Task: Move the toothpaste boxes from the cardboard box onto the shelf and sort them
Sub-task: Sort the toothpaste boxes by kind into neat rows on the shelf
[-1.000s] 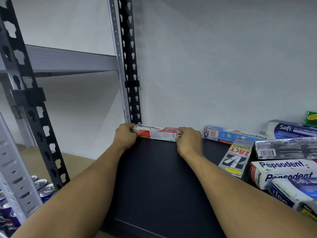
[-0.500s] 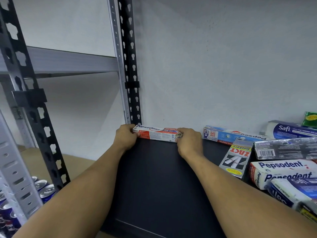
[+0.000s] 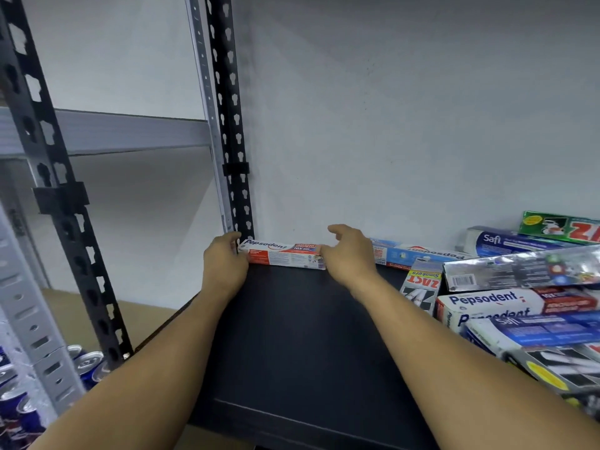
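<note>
At twelve o'clock on the black shelf (image 3: 292,336) a red-and-white Pepsodent carton (image 3: 282,254) sits, left grip (image 3: 224,264) clasping its end, right grip (image 3: 349,254) released, while jumbled cartons (image 3: 519,303) at three o'clock seemingly await sorting.

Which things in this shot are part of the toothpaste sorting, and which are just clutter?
Job: red-and-white Pepsodent box, held at its left end by left hand, right hand open at the other end; black shelf; toothpaste boxes piled at right.
Lying about: drink cans lower left; grey neighbouring rack.
</note>
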### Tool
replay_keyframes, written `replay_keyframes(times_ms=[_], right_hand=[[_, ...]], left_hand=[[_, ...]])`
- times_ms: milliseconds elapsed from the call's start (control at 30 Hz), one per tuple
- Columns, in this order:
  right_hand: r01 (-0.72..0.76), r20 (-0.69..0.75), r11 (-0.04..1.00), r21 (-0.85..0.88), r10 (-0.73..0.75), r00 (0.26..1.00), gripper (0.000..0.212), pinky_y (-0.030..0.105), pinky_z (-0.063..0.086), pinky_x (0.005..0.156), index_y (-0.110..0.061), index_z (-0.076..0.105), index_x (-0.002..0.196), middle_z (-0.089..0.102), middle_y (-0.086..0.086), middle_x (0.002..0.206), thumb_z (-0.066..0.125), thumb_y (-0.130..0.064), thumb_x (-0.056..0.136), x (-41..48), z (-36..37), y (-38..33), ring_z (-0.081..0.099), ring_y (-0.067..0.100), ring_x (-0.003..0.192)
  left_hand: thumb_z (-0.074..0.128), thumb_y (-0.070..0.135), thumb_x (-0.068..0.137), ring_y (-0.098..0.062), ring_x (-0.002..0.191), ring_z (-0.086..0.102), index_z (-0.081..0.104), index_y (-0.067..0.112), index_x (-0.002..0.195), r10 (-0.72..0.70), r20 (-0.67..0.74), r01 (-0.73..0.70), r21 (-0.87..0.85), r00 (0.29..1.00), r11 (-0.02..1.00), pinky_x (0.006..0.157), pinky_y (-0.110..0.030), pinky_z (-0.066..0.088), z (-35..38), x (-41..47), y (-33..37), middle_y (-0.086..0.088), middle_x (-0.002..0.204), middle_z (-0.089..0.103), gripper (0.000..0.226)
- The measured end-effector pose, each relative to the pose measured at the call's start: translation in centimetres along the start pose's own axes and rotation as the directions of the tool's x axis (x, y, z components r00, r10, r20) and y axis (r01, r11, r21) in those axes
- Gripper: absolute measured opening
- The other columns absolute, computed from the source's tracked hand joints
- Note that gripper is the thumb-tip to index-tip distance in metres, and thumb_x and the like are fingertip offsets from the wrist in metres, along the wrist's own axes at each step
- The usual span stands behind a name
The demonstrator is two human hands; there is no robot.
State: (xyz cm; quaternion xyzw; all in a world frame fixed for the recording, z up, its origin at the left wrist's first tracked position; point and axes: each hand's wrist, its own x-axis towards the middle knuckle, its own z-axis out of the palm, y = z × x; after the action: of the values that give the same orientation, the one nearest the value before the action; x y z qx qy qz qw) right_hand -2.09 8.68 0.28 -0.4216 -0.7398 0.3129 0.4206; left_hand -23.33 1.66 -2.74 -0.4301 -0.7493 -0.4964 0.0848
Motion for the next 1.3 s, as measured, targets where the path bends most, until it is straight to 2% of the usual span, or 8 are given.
replay_keyframes(times_ms=[133,267,433,600,767,867,1200,1300], right_hand=[[0.111,0.022,0.99,0.089,-0.113,0.993,0.035,0.019,0.047,0.085,-0.027,0.069,0.123,0.069,-0.003,0.118,0.073,-0.023,0.088,-2.4,-4.8,-1.2,0.063,0.01,0.103],[0.242,0.148,0.955,-0.173,-0.218,0.965,0.025,0.008,0.042,0.077,-0.032,0.074,0.111,0.071,-0.01,0.105,0.073,-0.023,0.087,-4.7,-11.5,0.1,0.064,0.003,0.095],[0.226,0.285,0.83,-0.51,-0.086,0.955,0.019,0.018,0.044,0.072,-0.037,0.075,0.104,0.068,-0.015,0.099,0.072,-0.026,0.089,-6.7,-20.3,3.9,0.061,0.0,0.09],[0.187,0.27,0.805,-0.562,-0.035,0.962,0.017,0.03,0.048,0.099,-0.039,0.074,0.108,0.067,-0.016,0.122,0.068,-0.035,0.092,-9.4,-24.7,8.5,0.061,0.006,0.109],[0.192,0.235,0.863,-0.467,-0.088,0.968,0.03,0.028,0.042,0.107,-0.039,0.069,0.121,0.062,-0.021,0.13,0.064,-0.043,0.092,-12.0,-25.7,10.3,0.054,0.001,0.12],[0.172,0.215,0.871,-0.46,-0.079,0.973,0.028,0.029,0.043,0.106,-0.042,0.07,0.117,0.063,-0.023,0.127,0.065,-0.047,0.089,-12.6,-26.4,10.6,0.054,0.0,0.119],[0.164,0.265,0.902,-0.4,-0.057,0.963,0.025,0.021,0.041,0.101,-0.051,0.072,0.106,0.063,-0.028,0.123,0.073,-0.048,0.082,-13.5,-28.6,10.5,0.054,-0.008,0.115],[0.164,0.141,0.896,-0.414,-0.115,0.983,0.025,0.024,0.05,0.093,-0.039,0.074,0.109,0.07,-0.018,0.11,0.075,-0.036,0.084,-13.2,-29.3,10.7,0.06,-0.006,0.101]], left_hand=[[0.058,0.007,0.092,-0.019,0.109,0.062,0.063,0.011,0.126,0.131,0.046,-0.131,-0.015,0.99,0.991,0.098,-0.026,0.047,0.2,-2.8,2.6,-0.007,0.126,0.062,0.034],[0.069,0.021,0.09,-0.004,0.1,0.063,0.064,0.026,0.121,0.314,0.296,-0.28,-0.153,0.902,0.948,0.094,-0.033,0.054,1.5,-7.6,6.7,0.009,0.116,0.064,0.032],[0.075,0.04,0.085,0.008,0.116,0.055,0.055,0.044,0.135,0.405,0.581,-0.287,-0.287,0.706,0.914,0.095,-0.013,0.046,2.7,-13.6,12.0,0.021,0.132,0.056,0.054],[0.07,0.029,0.091,0.005,0.108,0.056,0.063,0.031,0.131,0.375,0.531,-0.28,-0.253,0.76,0.926,0.084,0.006,0.035,4.0,-16.6,14.9,0.012,0.131,0.062,0.041],[0.07,0.033,0.091,0.01,0.097,0.056,0.062,0.033,0.129,0.357,0.504,-0.252,-0.265,0.787,0.931,0.077,0.007,0.035,2.9,-18.6,15.3,0.017,0.126,0.062,0.039],[0.072,0.027,0.09,0.019,0.1,0.055,0.064,0.031,0.126,0.384,0.501,-0.262,-0.298,0.776,0.918,0.081,0.006,0.035,2.2,-19.9,15.3,0.019,0.121,0.064,0.037],[0.075,0.034,0.086,0.012,0.111,0.055,0.065,0.039,0.126,0.476,0.554,-0.354,-0.319,0.683,0.879,0.092,-0.005,0.041,1.1,-20.6,16.0,0.025,0.121,0.059,0.041],[0.07,0.043,0.088,0.007,0.107,0.061,0.067,0.041,0.121,0.444,0.549,-0.27,-0.371,0.708,0.889,0.094,-0.017,0.046,1.3,-20.4,16.2,0.021,0.115,0.061,0.033]])
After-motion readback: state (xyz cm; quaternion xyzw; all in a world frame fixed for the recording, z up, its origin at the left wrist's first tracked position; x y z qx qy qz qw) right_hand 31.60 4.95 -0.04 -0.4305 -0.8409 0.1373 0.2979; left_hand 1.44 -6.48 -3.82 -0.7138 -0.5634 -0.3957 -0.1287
